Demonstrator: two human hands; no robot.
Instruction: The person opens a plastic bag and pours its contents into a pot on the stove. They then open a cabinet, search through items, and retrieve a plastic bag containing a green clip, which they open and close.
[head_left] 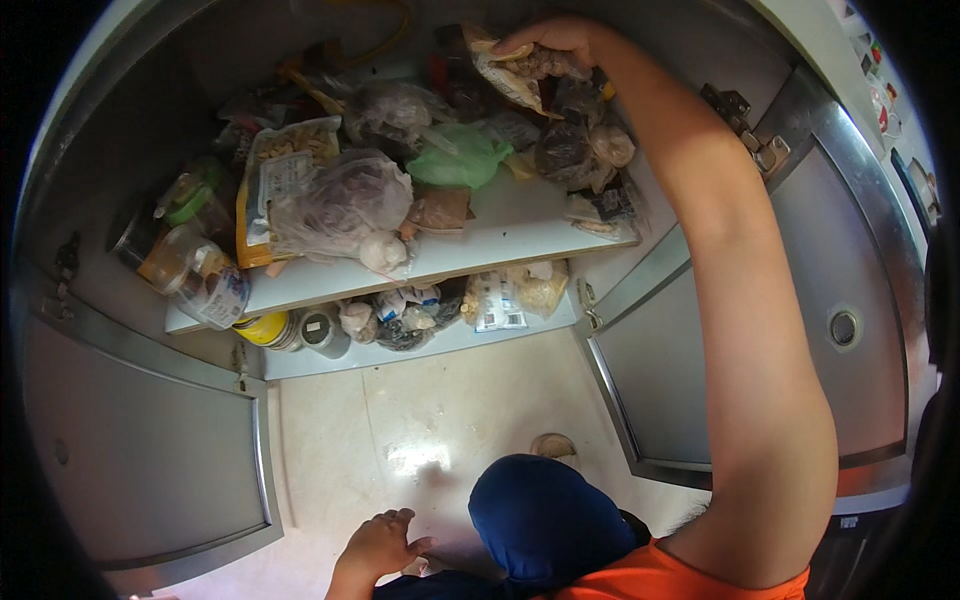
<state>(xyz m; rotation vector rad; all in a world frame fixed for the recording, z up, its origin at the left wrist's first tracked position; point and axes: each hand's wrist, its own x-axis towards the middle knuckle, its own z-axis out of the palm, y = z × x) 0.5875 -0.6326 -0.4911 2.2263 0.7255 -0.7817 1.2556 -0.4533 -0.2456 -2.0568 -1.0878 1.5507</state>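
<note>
My right arm reaches far into an open cupboard, and my right hand [565,42] is closed on the top of a crumpled white-and-yellow food packet [512,82], its contents hard to make out. Below and beside that packet sit a knotted clear bag with dark contents [568,152] and a light green plastic bag [460,155]. Low in the view, my left hand [378,545] hangs over the floor, thumb apart from the fingers, holding nothing. Part of the right hand's fingers is hidden behind the packet.
On the upper shelf [500,225] lie a white knotted bag [345,200], a yellow-edged pouch [285,180] and a clear jar [200,275]. The lower shelf holds a grey can [323,333] and several bags. Cupboard doors stand open left [150,440] and right [650,370].
</note>
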